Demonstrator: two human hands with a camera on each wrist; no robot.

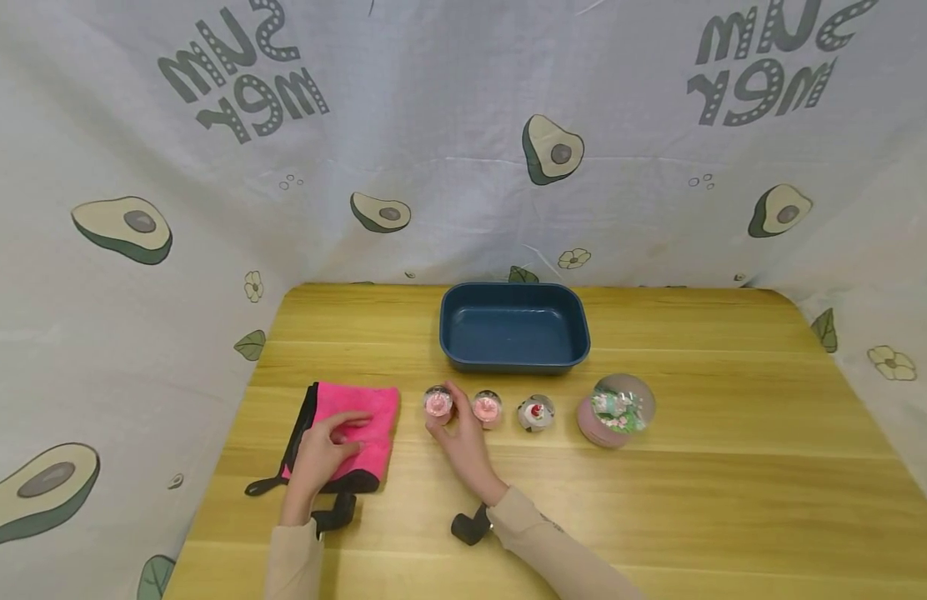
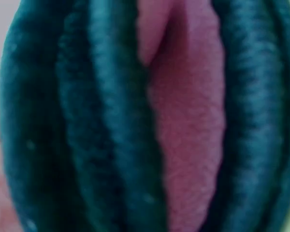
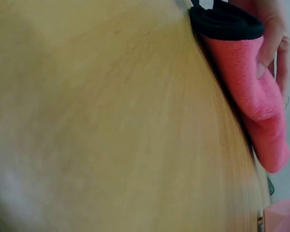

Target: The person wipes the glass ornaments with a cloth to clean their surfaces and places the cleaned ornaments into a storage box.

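My left hand (image 1: pixel 323 454) rests on a folded pink towel with black edging (image 1: pixel 369 433), fingers bent loosely and thumb apart from them. The right wrist view shows that thumb touching the side of the towel (image 3: pixel 237 72). Black rolled edges (image 2: pixel 125 121) fill the left wrist view, with pink cloth between. My right hand (image 1: pixel 467 446) holds a small snow globe with a pink inside (image 1: pixel 438 403) between thumb and index finger. Right beside those fingers stands a second small pink globe (image 1: pixel 488 408). A third small globe (image 1: pixel 536 412) has a white figure topped with red.
A dark blue rectangular tub (image 1: pixel 513 367) stands behind the row of globes. At the row's right is a larger snow globe with a pink base (image 1: pixel 617 410). A white avocado-print curtain (image 1: pixel 463 150) hangs behind and beside the wooden table (image 1: pixel 734 467).
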